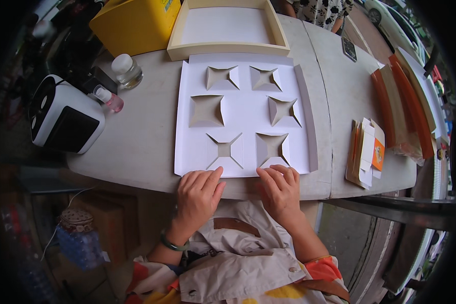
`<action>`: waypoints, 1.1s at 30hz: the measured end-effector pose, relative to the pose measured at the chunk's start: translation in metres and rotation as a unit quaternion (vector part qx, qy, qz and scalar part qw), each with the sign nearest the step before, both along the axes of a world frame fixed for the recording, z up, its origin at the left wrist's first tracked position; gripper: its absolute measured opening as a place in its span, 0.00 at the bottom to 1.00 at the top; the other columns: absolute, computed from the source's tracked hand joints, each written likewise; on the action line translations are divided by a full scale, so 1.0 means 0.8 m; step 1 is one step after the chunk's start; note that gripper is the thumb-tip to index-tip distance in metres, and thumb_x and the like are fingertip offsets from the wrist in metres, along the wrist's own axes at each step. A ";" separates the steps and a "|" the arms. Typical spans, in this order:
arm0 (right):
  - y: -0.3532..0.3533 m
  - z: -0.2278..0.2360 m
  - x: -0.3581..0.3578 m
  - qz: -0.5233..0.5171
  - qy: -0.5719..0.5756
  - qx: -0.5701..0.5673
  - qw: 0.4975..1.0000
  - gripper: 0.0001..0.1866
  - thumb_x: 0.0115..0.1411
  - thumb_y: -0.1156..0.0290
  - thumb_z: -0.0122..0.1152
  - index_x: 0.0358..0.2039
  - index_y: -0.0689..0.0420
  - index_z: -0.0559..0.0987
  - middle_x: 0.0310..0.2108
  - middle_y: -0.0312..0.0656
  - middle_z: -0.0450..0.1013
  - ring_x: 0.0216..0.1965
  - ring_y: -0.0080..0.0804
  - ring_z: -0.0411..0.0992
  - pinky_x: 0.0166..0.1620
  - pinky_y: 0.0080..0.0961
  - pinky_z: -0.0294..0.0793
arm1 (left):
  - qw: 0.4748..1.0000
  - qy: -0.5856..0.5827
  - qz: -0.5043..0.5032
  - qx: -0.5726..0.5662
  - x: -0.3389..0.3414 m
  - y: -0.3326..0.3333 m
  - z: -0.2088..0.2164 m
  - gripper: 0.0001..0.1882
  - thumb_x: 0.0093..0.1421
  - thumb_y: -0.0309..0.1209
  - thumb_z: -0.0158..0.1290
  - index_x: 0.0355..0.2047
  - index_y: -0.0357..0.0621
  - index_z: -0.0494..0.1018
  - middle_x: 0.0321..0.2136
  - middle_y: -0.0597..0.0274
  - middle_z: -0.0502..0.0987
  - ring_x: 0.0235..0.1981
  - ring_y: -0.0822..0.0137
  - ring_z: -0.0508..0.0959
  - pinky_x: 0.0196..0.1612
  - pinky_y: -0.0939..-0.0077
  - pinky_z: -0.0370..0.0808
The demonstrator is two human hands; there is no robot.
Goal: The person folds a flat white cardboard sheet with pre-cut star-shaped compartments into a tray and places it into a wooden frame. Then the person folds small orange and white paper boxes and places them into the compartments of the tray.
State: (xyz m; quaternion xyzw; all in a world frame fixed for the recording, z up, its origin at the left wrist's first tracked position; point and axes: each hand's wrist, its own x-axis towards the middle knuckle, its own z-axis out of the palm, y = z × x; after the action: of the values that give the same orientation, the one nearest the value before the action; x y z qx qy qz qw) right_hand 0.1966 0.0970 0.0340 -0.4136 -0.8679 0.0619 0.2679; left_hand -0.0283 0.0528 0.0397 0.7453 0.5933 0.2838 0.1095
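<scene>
A white cardboard insert (245, 111) lies flat on the table, its side edges folded upward. Six square openings with triangular flaps are cut into it; some flaps bend down, others lie nearly level. My left hand (200, 188) is at the near edge, left of the middle, fingers curled over the rim with the thumb below. At the same edge farther right, my right hand (279, 190) has bent fingers over the rim beside the near right opening; its thumb is partly hidden. Behind the insert stands a shallow cream box (228, 51) with a white bottom.
A yellow box (134, 28) stands back left. Nearer are a glass jar (128, 73), a pink pump bottle (109, 99) and a white-and-black device (68, 116). Folded small cartons (366, 152) and orange boards (410, 109) are at right. Beyond a phone (349, 49), another person (319, 12) stands.
</scene>
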 end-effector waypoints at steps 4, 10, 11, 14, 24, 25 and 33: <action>-0.009 -0.014 -0.010 0.024 0.054 -0.016 0.998 0.16 0.48 0.78 0.65 0.41 0.56 0.79 0.37 0.38 0.73 0.41 0.36 0.71 0.44 0.34 0.66 | 0.997 -0.052 0.017 -0.052 -0.009 0.027 0.004 0.17 0.54 0.25 0.60 0.45 0.37 0.74 0.36 0.53 0.73 0.36 0.51 0.76 0.42 0.64 0.73; -0.024 -0.027 -0.012 0.007 0.077 -0.014 0.997 0.15 0.47 0.78 0.65 0.38 0.56 0.79 0.39 0.38 0.73 0.41 0.36 0.70 0.44 0.34 0.66 | 0.993 -0.045 -0.011 -0.109 -0.008 0.050 0.002 0.14 0.52 0.25 0.62 0.39 0.38 0.75 0.38 0.55 0.70 0.38 0.52 0.75 0.41 0.63 0.73; -0.025 -0.027 -0.012 0.004 0.076 -0.016 0.997 0.15 0.47 0.78 0.65 0.38 0.56 0.79 0.39 0.38 0.73 0.41 0.36 0.70 0.45 0.34 0.66 | 0.994 -0.041 -0.016 -0.097 -0.007 0.051 0.001 0.13 0.51 0.25 0.62 0.38 0.39 0.75 0.37 0.55 0.70 0.38 0.53 0.75 0.41 0.64 0.73; -0.026 -0.025 -0.012 -0.001 0.072 -0.020 0.997 0.16 0.46 0.77 0.64 0.38 0.55 0.79 0.40 0.37 0.73 0.42 0.36 0.69 0.45 0.34 0.66 | 0.998 -0.004 -0.038 -0.054 -0.002 0.048 -0.005 0.13 0.50 0.26 0.63 0.36 0.41 0.75 0.34 0.57 0.72 0.37 0.54 0.75 0.41 0.65 0.72; -0.028 -0.029 -0.013 -0.008 0.062 -0.017 0.998 0.15 0.46 0.76 0.63 0.38 0.54 0.79 0.40 0.36 0.73 0.42 0.36 0.69 0.45 0.34 0.65 | 0.997 0.027 -0.064 0.018 0.009 -0.003 -0.006 0.16 0.51 0.30 0.63 0.39 0.38 0.75 0.37 0.58 0.76 0.41 0.58 0.76 0.45 0.64 0.71; -0.026 -0.028 -0.013 -0.008 0.063 -0.014 0.998 0.15 0.46 0.76 0.63 0.38 0.54 0.79 0.41 0.36 0.73 0.42 0.36 0.69 0.45 0.33 0.65 | 0.997 -0.020 -0.067 -0.014 -0.002 0.006 -0.003 0.16 0.51 0.29 0.63 0.39 0.38 0.74 0.37 0.57 0.76 0.40 0.56 0.76 0.45 0.64 0.72; -0.028 -0.025 -0.014 -0.008 0.062 -0.019 0.998 0.15 0.46 0.77 0.63 0.38 0.55 0.79 0.41 0.37 0.73 0.43 0.37 0.69 0.46 0.33 0.65 | 0.993 0.012 0.112 -0.032 -0.012 0.080 -0.009 0.16 0.48 0.27 0.63 0.32 0.39 0.66 0.35 0.55 0.70 0.37 0.51 0.73 0.42 0.61 0.72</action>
State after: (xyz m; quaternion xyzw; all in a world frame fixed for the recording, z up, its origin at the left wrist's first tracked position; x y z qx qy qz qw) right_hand 0.1852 0.0742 0.0138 -0.4206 -0.8452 0.1016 0.3138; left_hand -0.0383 0.1169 0.0329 0.6733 0.6833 0.2665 0.0939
